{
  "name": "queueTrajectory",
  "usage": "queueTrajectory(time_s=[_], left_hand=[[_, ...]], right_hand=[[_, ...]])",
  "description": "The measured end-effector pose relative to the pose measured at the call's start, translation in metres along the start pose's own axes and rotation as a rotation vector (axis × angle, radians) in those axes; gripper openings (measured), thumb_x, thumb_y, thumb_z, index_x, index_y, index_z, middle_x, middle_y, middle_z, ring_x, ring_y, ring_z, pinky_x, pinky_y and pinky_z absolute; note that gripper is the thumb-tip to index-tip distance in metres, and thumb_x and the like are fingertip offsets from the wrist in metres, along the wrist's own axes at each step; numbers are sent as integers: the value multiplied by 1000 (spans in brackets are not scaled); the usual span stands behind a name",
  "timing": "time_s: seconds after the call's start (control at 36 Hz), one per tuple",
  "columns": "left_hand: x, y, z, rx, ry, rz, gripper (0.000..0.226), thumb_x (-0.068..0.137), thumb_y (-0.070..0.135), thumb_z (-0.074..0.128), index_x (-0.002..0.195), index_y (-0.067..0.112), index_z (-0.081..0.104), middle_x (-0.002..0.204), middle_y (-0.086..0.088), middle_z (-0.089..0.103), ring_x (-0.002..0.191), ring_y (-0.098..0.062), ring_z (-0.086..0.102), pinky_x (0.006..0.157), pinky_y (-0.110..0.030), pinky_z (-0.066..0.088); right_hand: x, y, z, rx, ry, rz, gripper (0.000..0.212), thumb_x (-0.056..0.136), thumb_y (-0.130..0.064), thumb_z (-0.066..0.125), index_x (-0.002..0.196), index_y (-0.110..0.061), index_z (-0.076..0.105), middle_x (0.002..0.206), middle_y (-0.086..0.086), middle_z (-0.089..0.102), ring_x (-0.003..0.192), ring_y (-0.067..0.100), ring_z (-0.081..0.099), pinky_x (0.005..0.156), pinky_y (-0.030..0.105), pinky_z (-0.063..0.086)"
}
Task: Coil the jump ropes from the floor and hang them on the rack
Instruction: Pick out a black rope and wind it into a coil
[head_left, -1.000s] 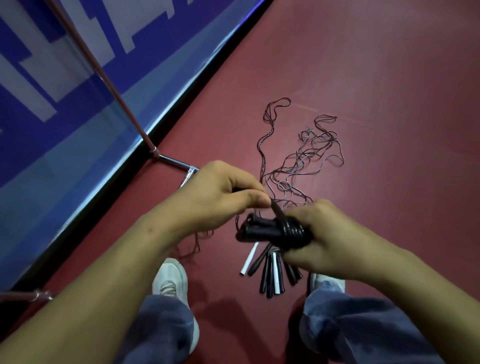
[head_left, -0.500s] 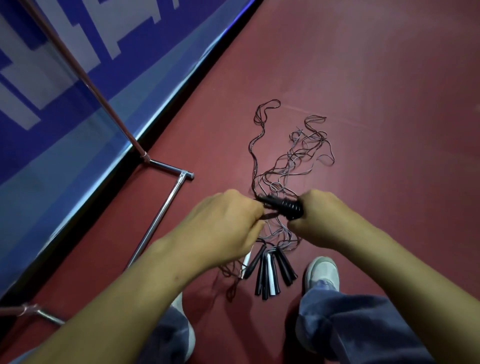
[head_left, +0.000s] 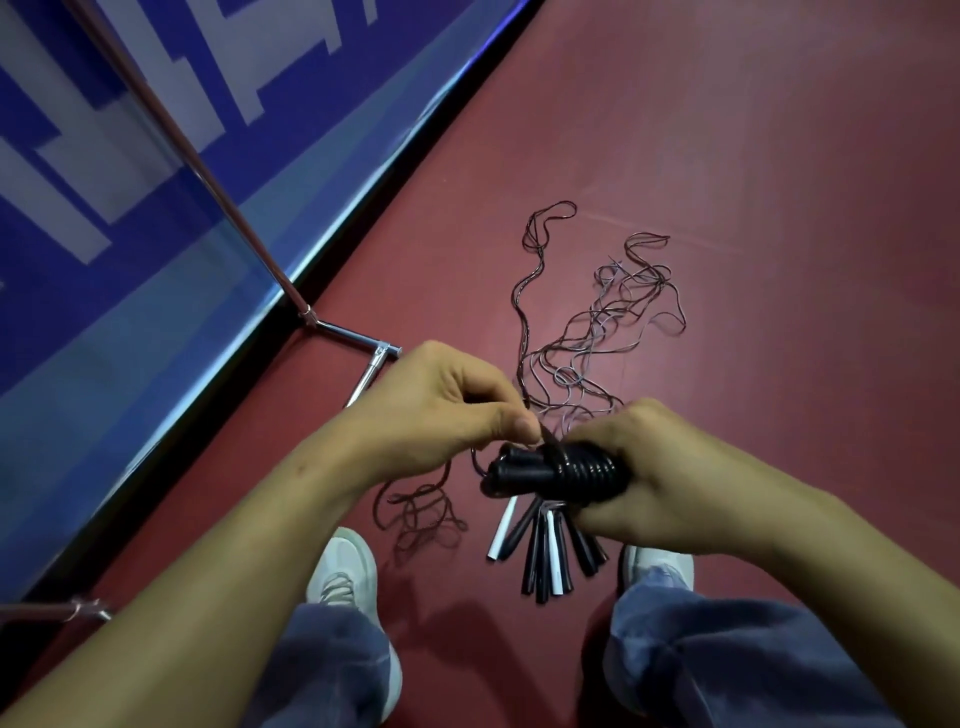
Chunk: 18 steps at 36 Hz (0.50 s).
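Red floor (head_left: 727, 156), loose jump ropes (head_left: 597, 332) tangled before your feet: your right hand (head_left: 670, 478), grip closed round black handles (head_left: 522, 470) wrapped in cord (head_left: 587, 464); your left hand (head_left: 441, 410), grip pinching that cord beside them.

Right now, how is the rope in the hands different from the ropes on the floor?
The held rope is wound tight round its handles; the floor ropes sprawl loose and tangled. The right hand grips the held rope; the floor ropes lie flat. Both have black handles.
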<state>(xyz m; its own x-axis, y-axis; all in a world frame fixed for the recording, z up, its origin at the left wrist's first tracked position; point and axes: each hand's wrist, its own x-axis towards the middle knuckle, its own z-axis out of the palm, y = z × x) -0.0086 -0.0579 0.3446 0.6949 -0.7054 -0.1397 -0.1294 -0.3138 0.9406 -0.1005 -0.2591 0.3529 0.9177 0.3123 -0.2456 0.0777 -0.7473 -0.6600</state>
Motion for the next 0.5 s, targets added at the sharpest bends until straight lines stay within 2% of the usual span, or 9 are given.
queueTrajectory(time_s=[0.06, 0.11, 0.17, 0.19, 0.31, 0.39, 0.44, 0.5], left_hand=[[-2, -4, 2, -10, 20, -15, 25, 79, 45, 70, 72, 23, 78, 66, -22, 64, 59, -18, 51, 60, -30, 38], [-4, -4, 6, -39, 20, -41, 40, 87, 44, 63, 75, 8, 75, 56, -14, 56, 50, -10, 45, 53, -21, 33], [-8, -3, 12, -39, -10, -71, 37, 98, 31, 59, 68, 12, 69, 53, -1, 52, 45, -5, 41, 48, -15, 31], [-8, -3, 14, -25, -21, -73, 39, 100, 27, 57, 64, 16, 65, 54, 0, 52, 48, -7, 42, 50, -16, 33], [-11, 3, 22, -43, 18, -107, 45, 95, 45, 50, 62, 15, 58, 53, 1, 52, 46, -7, 40, 49, -16, 32], [-12, 6, 29, 88, 57, -132, 46, 102, 42, 45, 70, 13, 61, 52, 0, 52, 42, -8, 40, 46, -19, 33], [-14, 4, 32, 231, 95, -109, 40, 103, 38, 48, 71, 17, 61, 52, 2, 49, 44, -12, 41, 45, -25, 35], [-16, 5, 35, 427, 89, -66, 38, 100, 36, 53, 66, 17, 51, 50, 4, 46, 46, -14, 39, 47, -30, 33]], right_hand=[[-2, 1, -2, 67, 56, 16, 12, 68, -19, 69, 65, -18, 57, 54, -1, 51, 44, 9, 42, 42, 27, 34], [-5, 2, -3, 104, 100, 35, 10, 65, -23, 65, 66, -16, 58, 53, -1, 49, 44, 6, 40, 43, 25, 32], [-6, 1, -3, 140, 145, 30, 12, 65, -22, 65, 67, -12, 60, 56, 6, 51, 46, 6, 40, 45, 28, 33], [-6, 0, -4, 158, 169, 30, 12, 67, -20, 67, 67, -10, 60, 58, 8, 51, 48, 6, 40, 45, 30, 33], [-4, 1, -6, 206, 237, 75, 12, 75, -5, 72, 69, -6, 61, 53, -3, 46, 46, 6, 39, 44, 22, 32], [3, 5, -2, 176, 321, 172, 15, 76, -7, 71, 67, -6, 59, 50, -3, 45, 42, 7, 36, 41, 19, 30], [9, 10, 3, 105, 365, 244, 16, 78, -12, 71, 68, -8, 59, 51, 1, 52, 45, 13, 41, 42, 25, 34], [15, 16, 4, 17, 399, 334, 18, 81, -17, 69, 68, -11, 58, 57, 5, 57, 50, 21, 50, 44, 31, 38]])
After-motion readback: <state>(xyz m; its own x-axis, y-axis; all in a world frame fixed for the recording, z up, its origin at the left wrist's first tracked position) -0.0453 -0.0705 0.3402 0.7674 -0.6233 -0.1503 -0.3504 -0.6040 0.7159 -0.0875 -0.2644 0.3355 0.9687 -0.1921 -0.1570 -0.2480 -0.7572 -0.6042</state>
